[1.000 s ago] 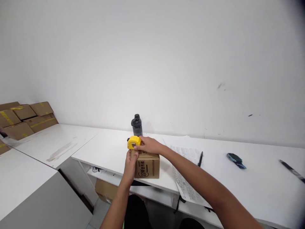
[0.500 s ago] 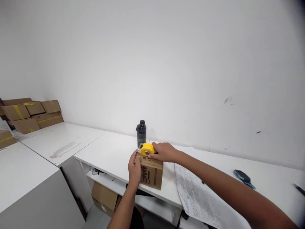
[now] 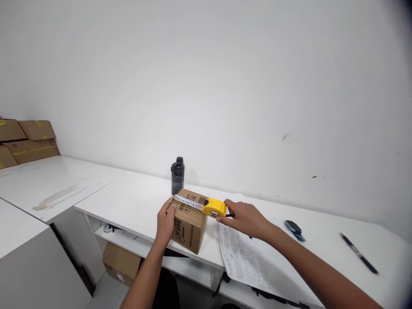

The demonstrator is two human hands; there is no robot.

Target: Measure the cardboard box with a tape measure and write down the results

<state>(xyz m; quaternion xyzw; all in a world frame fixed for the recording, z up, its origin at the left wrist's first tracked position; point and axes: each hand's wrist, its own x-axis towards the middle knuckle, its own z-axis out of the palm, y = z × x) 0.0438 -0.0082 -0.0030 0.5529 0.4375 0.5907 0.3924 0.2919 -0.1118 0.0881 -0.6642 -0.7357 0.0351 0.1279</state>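
A small brown cardboard box (image 3: 189, 234) with dark print stands near the front edge of the white table (image 3: 138, 201). My right hand (image 3: 243, 216) is closed around a yellow tape measure (image 3: 216, 207) just off the box's right top edge. Its numbered blade (image 3: 189, 202) runs out across the box top to the left edge. There my left hand (image 3: 166, 219) grips the box's left side, thumb on top, with its fingers by the blade's end. Those fingertips are partly hidden behind the box.
Behind the box stands a dark bottle (image 3: 178, 176). A written sheet of paper (image 3: 254, 262) hangs over the front edge at right, with a teal-black object (image 3: 294, 230) and a black pen (image 3: 358, 253) beyond. Stacked cartons (image 3: 34, 146) sit far left; another carton (image 3: 120, 262) lies below the table.
My right hand has drawn the tape measure rightward, and the blade now shows stretched over the box top. My left hand stays at the box's left edge. The view has turned right.
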